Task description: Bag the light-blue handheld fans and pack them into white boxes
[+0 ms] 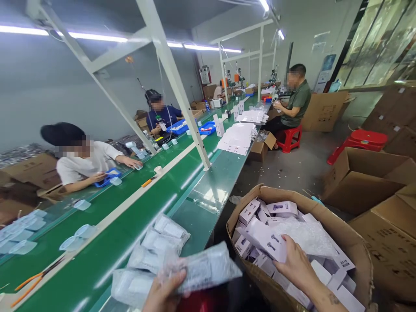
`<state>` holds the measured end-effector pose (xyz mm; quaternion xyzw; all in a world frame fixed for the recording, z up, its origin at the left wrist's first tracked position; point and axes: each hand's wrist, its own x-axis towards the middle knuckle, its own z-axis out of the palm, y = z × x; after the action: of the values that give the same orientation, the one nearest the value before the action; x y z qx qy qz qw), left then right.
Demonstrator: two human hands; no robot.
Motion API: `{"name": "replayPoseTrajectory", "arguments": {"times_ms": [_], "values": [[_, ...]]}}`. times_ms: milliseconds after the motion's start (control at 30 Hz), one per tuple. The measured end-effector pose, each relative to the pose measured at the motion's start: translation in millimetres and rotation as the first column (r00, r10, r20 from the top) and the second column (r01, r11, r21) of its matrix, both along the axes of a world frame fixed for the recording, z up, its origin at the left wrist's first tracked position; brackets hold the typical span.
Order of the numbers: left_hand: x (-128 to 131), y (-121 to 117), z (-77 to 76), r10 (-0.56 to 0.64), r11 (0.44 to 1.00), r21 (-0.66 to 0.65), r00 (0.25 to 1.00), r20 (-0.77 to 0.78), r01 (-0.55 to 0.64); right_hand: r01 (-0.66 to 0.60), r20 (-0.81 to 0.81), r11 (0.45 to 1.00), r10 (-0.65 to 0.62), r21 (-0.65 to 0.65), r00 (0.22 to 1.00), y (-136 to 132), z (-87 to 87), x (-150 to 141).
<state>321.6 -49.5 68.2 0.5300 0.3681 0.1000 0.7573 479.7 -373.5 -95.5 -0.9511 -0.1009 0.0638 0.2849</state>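
Note:
My left hand [167,286] is closed around one end of a bubble-wrapped package [208,266], held beside the bench edge. Whatever is inside the wrap is pale and hard to make out. Lower right, my right hand [294,264] grips the end of a white printed box [264,238] with a small device pictured on it. That box is over a big open carton [364,260] full of similar white boxes and a sheet of bubble wrap [308,238]. Several more wrapped packages [134,284] lie in a row on the bench by my left hand.
A green conveyor belt [130,221] runs along the bench, with clear plastic cups [82,204] and orange-handled scissors [32,281]. Flat white boxes [238,138] are stacked farther along. White posts [177,86] rise from the bench. Co-workers sit on both sides; open cartons [367,182] stand right.

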Motion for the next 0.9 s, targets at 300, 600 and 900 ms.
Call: {"name": "replayPoseTrajectory", "arguments": {"times_ms": [300, 600, 900], "values": [[37.2, 55.9, 99.2, -0.317, 0.736, 0.633, 0.948, 0.009, 0.240, -0.254, 0.635, 0.942, 0.060, 0.220, 0.770, 166.1, 52.5, -1.1], [116.2, 160.2, 118.0, -0.246, 0.546, 0.743, 0.922, -0.300, 0.387, -0.313, 0.525, 0.815, 0.013, 0.488, 0.851, 346.2, 3.6, 31.2], [126.3, 175.9, 118.8, -0.337, 0.418, 0.740, 0.846, -0.412, 0.527, -0.588, -0.015, 0.511, 0.763, 0.627, 0.647, 311.8, 42.6, 101.6]]}}
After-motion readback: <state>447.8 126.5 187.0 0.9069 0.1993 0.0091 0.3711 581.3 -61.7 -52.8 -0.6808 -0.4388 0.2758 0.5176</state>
